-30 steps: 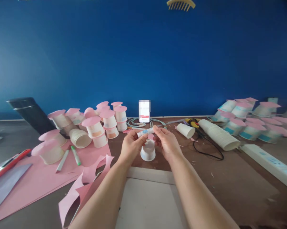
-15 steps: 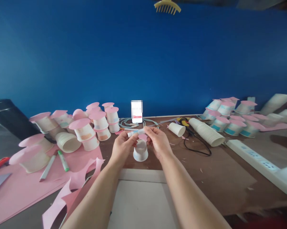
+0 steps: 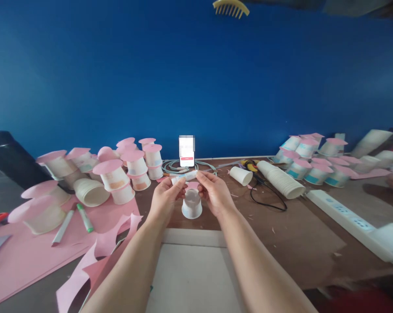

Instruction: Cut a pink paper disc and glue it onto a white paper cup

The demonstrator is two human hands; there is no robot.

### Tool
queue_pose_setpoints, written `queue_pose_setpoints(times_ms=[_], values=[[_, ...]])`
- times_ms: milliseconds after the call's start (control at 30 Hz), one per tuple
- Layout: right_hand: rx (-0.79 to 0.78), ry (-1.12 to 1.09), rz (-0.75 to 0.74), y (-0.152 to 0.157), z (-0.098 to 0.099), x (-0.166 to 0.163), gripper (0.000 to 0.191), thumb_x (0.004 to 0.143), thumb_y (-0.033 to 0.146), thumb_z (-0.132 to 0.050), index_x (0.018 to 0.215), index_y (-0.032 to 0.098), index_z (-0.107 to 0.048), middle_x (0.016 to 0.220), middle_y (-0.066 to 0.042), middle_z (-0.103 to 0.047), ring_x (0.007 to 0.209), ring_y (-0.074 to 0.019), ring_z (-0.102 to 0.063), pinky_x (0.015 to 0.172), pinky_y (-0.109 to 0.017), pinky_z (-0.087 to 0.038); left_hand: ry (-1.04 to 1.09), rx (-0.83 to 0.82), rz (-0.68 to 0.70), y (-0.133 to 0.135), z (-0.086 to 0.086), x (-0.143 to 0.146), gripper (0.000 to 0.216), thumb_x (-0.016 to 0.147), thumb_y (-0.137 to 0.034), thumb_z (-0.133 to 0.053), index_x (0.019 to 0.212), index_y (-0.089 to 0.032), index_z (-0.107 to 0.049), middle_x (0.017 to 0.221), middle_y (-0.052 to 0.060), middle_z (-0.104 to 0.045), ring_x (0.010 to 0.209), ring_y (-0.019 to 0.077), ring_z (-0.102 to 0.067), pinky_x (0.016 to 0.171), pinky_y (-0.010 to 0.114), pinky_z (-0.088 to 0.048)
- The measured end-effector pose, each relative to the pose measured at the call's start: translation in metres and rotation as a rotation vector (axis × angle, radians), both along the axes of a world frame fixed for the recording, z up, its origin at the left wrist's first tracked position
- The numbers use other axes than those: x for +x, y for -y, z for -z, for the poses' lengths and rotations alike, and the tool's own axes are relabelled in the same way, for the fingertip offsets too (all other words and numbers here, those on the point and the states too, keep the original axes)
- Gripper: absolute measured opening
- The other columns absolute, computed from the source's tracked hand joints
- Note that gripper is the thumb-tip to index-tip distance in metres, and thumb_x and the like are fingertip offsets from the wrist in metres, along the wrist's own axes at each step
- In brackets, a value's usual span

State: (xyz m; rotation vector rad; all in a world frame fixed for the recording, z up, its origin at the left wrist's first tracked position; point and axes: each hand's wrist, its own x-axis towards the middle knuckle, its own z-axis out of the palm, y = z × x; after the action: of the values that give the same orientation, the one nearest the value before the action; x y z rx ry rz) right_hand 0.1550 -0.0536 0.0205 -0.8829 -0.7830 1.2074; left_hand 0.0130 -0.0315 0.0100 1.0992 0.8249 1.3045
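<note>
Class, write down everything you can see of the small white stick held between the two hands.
The stick is a short, slim white tube with a pale blue band, plastic by its look. It lies nearly level in the air, its right end a little higher. The left hand pinches its left end and the right hand its right end. It hangs just above a small white cup without touching it. Whether a cap is on cannot be told.
</note>
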Motion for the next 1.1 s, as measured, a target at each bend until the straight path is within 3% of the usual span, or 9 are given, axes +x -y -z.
queue_pose_setpoints(times_ms=[233,400,500,633,733,833,900,1000,1100], values=[[0.066,-0.031,-0.121,0.002,-0.001,-0.002,0.042,0.073,0.047,-0.082,0.109,0.027,-0.077,0.095,-0.002,-0.072,0.065,-0.0108,-0.056,0.052,-0.023,-0.041,0.063,-0.019,0.036,0.002,-0.005,0.001,0.041,0.067,-0.048,-0.085,0.082,-0.014,-0.066,0.072,0.001,-0.066,0.059,0.0087,-0.055,0.06,0.023,-0.045],[0.004,-0.017,0.004,-0.001,-0.001,-0.004,0.037,0.064,0.049,-0.087,0.083,0.02,-0.076,0.061,0.002,-0.062,0.054,-0.0088,-0.048,0.047,-0.022,-0.035,0.048,-0.018,0.041,0.002,-0.002,0.002,0.04,0.07,-0.047,-0.084,0.083,-0.014,-0.066,0.07,0.0,-0.066,0.059,0.0082,-0.056,0.059,0.022,-0.044],[-0.03,-0.042,0.016,-0.001,-0.001,-0.004,0.039,0.062,0.052,-0.088,0.078,0.019,-0.073,0.058,0.003,-0.058,0.053,-0.009,-0.048,0.047,-0.021,-0.036,0.054,-0.028,0.056,0.001,0.0,0.003,0.041,0.07,-0.047,-0.084,0.082,-0.013,-0.065,0.07,0.0,-0.066,0.059,0.0077,-0.055,0.059,0.021,-0.044],[0.021,-0.047,-0.094,0.003,-0.001,-0.007,0.04,0.069,0.048,-0.085,0.1,0.024,-0.077,0.096,-0.002,-0.073,0.063,-0.009,-0.055,0.051,-0.021,-0.043,0.083,-0.046,0.081,0.002,-0.001,0.004,0.041,0.07,-0.048,-0.083,0.08,-0.014,-0.063,0.07,0.0,-0.065,0.059,0.0076,-0.055,0.059,0.021,-0.043],[0.047,-0.05,-0.125,0.006,-0.004,-0.008,0.036,0.071,0.044,-0.085,0.101,0.025,-0.078,0.111,-0.003,-0.073,0.063,-0.0068,-0.055,0.05,-0.02,-0.044,0.089,-0.049,0.135,0.004,-0.004,0.003,0.043,0.071,-0.05,-0.082,0.084,-0.013,-0.064,0.073,0.001,-0.065,0.062,0.0081,-0.056,0.06,0.021,-0.043],[0.087,-0.048,0.007,0.004,-0.007,-0.002,0.038,0.07,0.048,-0.085,0.097,0.023,-0.077,0.106,-0.004,-0.075,0.06,-0.0065,-0.056,0.047,-0.019,-0.043,0.0,-0.01,0.117,0.003,-0.007,0.002,0.056,0.072,-0.055,-0.08,0.107,-0.014,-0.064,0.079,0.002,-0.065,0.065,0.0102,-0.057,0.062,0.024,-0.044],[0.112,-0.049,0.184,0.0,-0.008,0.007,0.043,0.069,0.053,-0.083,0.097,0.021,-0.074,0.105,-0.006,-0.076,0.059,-0.0075,-0.059,0.046,-0.019,-0.043,-0.172,0.045,-0.031,0.002,-0.005,0.0,0.07,0.071,-0.056,-0.08,0.124,-0.015,-0.057,0.088,0.004,-0.066,0.074,0.0138,-0.06,0.069,0.027,-0.047],[0.12,0.058,0.482,-0.008,-0.004,0.022,0.051,0.071,0.063,-0.077,0.094,0.018,-0.069,0.097,-0.007,-0.077,0.056,-0.0082,-0.058,0.043,-0.019,-0.042,-0.493,0.163,-0.213,-0.002,0.003,-0.002,0.082,0.064,-0.055,-0.085,0.131,-0.018,-0.055,0.113,0.011,-0.063,0.102,0.0232,-0.06,0.088,0.035,-0.049],[0.108,0.287,0.532,-0.013,0.004,0.031,0.054,0.076,0.068,-0.07,0.094,0.018,-0.068,0.09,-0.007,-0.076,0.055,-0.0109,-0.058,0.044,-0.021,-0.044,-0.743,0.203,-0.084,-0.005,0.012,-0.001,0.084,0.057,-0.055,-0.088,0.127,-0.019,-0.059,0.128,0.016,-0.059,0.122,0.033,-0.053,0.096,0.041,-0.047]])
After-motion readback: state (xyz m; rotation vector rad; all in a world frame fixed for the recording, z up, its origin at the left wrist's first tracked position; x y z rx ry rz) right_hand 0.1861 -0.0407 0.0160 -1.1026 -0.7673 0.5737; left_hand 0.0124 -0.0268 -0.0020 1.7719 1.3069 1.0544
